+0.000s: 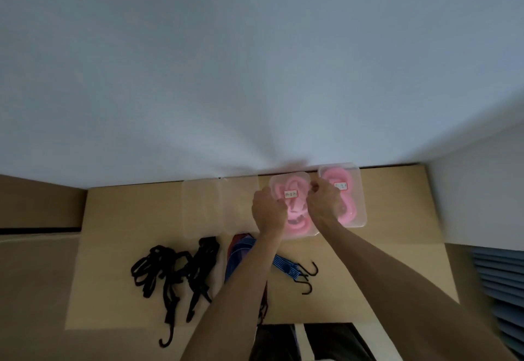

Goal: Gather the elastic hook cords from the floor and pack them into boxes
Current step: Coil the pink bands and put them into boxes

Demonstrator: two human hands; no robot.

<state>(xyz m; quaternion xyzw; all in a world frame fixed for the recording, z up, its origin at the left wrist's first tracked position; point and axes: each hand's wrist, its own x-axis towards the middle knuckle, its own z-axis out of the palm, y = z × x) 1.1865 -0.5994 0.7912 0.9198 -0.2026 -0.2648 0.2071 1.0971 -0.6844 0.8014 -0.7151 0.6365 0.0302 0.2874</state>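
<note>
Both hands, left hand (268, 209) and right hand (323, 202), curl over the box (292, 205) of pink cords (295, 214), seemingly pressing its lid | second box (341, 193) just right, filled | black cords (170, 270) and blue cords (243, 250) lie loose below, awaiting the empty boxes (221, 205) left.

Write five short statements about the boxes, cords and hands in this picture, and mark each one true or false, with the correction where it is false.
1. Both hands are on the nearer box with pink cords. True: the left hand and right hand are at its two sides.
2. The box by the wall holds black cords. False: its cords are pink.
3. The black cords are packed in a box. False: they lie loose on the cardboard.
4. The blue striped cord ends in dark hooks. True.
5. Two clear empty boxes stand left of the pink ones. True.
</note>
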